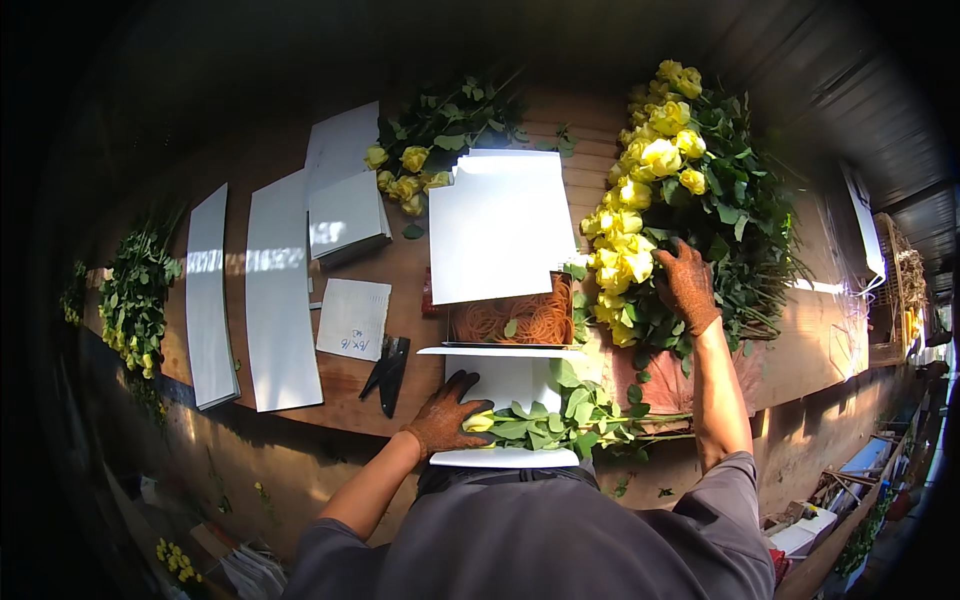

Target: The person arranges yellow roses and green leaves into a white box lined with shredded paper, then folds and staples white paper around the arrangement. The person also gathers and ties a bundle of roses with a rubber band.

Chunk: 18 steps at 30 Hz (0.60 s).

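Note:
My left hand, in a brown-and-black work glove, lies with fingers spread against a few yellow roses at the table's front edge. Their leafy stems run to the right over a white card wrapper, whose raised edges stand before and behind them. My right hand, gloved alike, reaches into a large heap of yellow roses on the right. Its fingertips are partly hidden among blooms and leaves, so its grip is unclear.
Orange rubber bands fill a box partly under white cards. Black-handled cutters lie beside a card with handwriting. Long white boards lie leftward. More roses lie behind and at far left.

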Tool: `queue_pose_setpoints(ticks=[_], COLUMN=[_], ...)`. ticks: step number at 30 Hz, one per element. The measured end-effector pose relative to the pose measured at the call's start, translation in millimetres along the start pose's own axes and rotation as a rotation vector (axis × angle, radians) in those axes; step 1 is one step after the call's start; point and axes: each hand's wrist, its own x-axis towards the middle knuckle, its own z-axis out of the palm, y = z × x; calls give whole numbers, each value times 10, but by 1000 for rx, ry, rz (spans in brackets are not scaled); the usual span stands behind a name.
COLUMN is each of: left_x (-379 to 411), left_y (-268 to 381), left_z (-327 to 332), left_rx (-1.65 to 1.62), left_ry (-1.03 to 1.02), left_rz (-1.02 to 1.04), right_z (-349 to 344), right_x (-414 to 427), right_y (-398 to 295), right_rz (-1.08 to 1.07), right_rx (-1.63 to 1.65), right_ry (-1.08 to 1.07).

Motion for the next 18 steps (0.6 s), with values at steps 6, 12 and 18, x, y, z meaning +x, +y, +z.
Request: queue_pose_setpoints(ticks=[6, 12, 18], left_x=[35, 24, 64], left_y=[-148, -53, -117], left_z=[216, 227, 313], left_rx=[-48, -139, -174], left_ry=[101, 172, 262], left_rz=[-17, -95, -123], right_z=[-370, -1549, -161], right_x=[-97, -611, -995], right_y=[120, -914, -1961], right_rz=[-138, -395, -512], right_rx=[434, 274, 557], right_ry=[-19, 267, -245])
